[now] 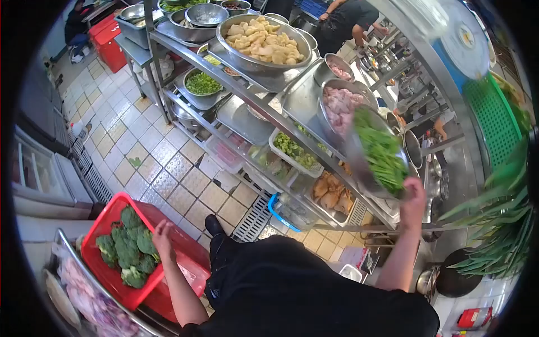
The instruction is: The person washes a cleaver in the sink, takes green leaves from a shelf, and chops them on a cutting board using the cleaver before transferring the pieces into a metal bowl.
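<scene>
My right hand [412, 195] grips the near rim of a metal bowl [364, 168] filled with cut green leafy vegetables [379, 149]. The bowl is tilted and smeared by motion, at the edge of the steel rack's top shelf. Beside it on that shelf sits a bowl of raw pale-pink meat [341, 106]. My left hand [163, 238] hovers at the right rim of a red plastic bin [182, 241], its fingers loosely bent with nothing visible in them. Several broccoli heads [129, 247] lie in that bin. Whether the hand touches the rim, I cannot tell.
A large bowl of pale yellow chunks [264, 42] stands on the steel rack [241, 84]; lower shelves hold chopped greens [203, 83] and trays. A green basket [491, 121] and long green leaves [499, 219] are at right. Another person [351, 22] bends at the back.
</scene>
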Available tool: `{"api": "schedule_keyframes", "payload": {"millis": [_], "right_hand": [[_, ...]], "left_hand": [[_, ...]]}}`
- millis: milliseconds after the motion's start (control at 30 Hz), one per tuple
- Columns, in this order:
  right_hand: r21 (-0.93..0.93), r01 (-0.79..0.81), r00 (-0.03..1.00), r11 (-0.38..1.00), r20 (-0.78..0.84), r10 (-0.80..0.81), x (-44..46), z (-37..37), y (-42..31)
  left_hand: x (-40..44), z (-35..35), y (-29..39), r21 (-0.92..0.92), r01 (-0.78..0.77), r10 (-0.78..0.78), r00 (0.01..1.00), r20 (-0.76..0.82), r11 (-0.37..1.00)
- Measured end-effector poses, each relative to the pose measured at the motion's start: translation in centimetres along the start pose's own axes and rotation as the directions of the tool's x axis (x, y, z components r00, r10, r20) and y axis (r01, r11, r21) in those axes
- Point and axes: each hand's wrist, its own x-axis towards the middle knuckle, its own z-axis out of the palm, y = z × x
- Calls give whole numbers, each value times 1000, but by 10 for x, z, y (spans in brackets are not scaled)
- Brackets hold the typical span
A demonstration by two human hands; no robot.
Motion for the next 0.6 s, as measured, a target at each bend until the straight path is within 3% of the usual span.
{"api": "schedule_keyframes", "payload": {"millis": [67,100,167,200,233,300,500,600], "right_hand": [[-51,-66,995,996,-81,62,-34,-68,-15],[91,-99,984,991,-137,111,-36,13,-4],[8,-164,960,986,-228,162,-49,-21,-33],[-40,-168,962,985,-227,155,-57,-47,-40],[1,-210,939,978,-280,202,-66,-60,-42],[32,-247,913,969,-326,244,-79,-68,-47],[166,-206,877,964,-405,257,-82,-81,-42],[201,-181,877,963,-410,250,-79,-75,-46]], "left_hand": [[-31,13,-21,-68,201,-193,975,108,977],[77,-31,62,5,92,-92,993,76,996],[81,-8,51,162,88,-110,984,137,983],[94,4,30,321,-51,-18,978,210,946],[106,10,42,326,-38,-36,976,217,945],[137,27,73,396,-183,57,950,308,900],[194,101,164,290,-271,163,923,347,918],[203,116,171,206,-309,228,912,341,929]]}}
